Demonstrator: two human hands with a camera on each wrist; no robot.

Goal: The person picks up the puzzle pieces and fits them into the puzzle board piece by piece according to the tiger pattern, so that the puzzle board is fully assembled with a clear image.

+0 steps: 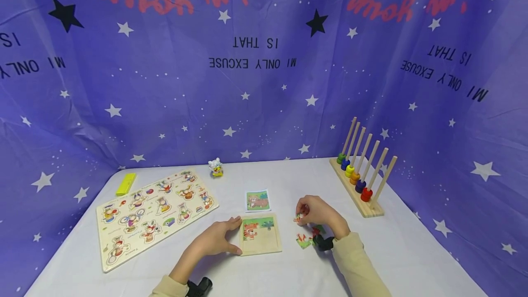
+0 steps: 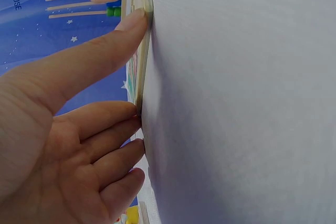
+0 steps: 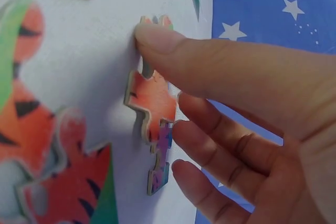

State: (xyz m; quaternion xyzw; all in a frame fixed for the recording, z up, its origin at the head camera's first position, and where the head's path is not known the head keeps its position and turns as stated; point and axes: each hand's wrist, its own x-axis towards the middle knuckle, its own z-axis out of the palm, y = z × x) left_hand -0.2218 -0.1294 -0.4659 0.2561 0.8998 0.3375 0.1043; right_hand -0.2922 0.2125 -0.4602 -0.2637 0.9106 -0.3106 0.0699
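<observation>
A wooden puzzle tray (image 1: 264, 244) lies flat, with tiger-face and green leafy pieces filling its upper left and top. At its left side my left hand (image 1: 216, 238) touches the edge, thumb at the near corner and extended fingertips farther up. In the left wrist view, the thumb (image 2: 113, 51) rests against the rim. Right of the tray, my right hand (image 1: 315, 210) pinches a small puzzle piece (image 1: 299, 217) between thumb and fingers. The right wrist view has an orange piece (image 3: 152, 103) just below the thumb tip; the fingers partly hide the pieces there. Loose tiger-striped pieces (image 1: 304, 241) lie beneath the right wrist.
A picture card (image 1: 257, 200) lies behind the tray. A large animal peg puzzle board (image 1: 156, 217), a yellow block (image 1: 126, 184) and a small figurine (image 1: 216, 167) are to the left and back. A bead stacker (image 1: 356, 186) with upright rods stands on the right.
</observation>
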